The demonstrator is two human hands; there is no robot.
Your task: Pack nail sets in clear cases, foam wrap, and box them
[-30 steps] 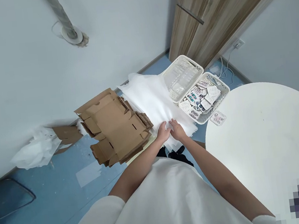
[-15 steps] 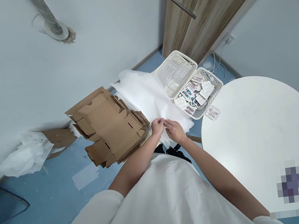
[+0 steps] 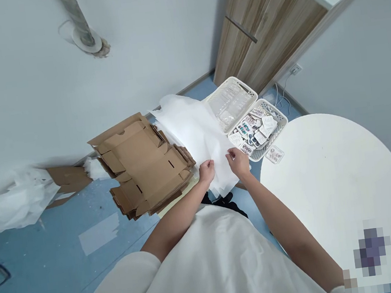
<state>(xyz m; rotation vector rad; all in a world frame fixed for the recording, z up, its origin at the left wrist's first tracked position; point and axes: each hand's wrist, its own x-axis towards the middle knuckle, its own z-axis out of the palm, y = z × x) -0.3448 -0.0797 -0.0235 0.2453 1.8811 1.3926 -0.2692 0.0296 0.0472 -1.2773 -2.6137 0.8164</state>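
Observation:
A stack of thin white sheets (image 3: 193, 127) lies in front of me, between flat cardboard boxes and two baskets. My left hand (image 3: 206, 171) pinches the near edge of the top sheet on its left side. My right hand (image 3: 239, 162) pinches the same near edge further right, close to the baskets. The two hands are apart, with the sheet stretched between them and its edge lifted a little off the stack.
A pile of flattened brown cardboard boxes (image 3: 141, 165) sits left of the sheets. Two white baskets (image 3: 251, 120) hold clear trays and small printed packets. A round white table (image 3: 331, 182) stands at my right. Crumpled white wrapping (image 3: 13, 202) lies by the wall.
My hands were close together on the sheet's near edge. Now they have spread apart along that edge, the right hand moving toward the baskets, and the edge has lifted.

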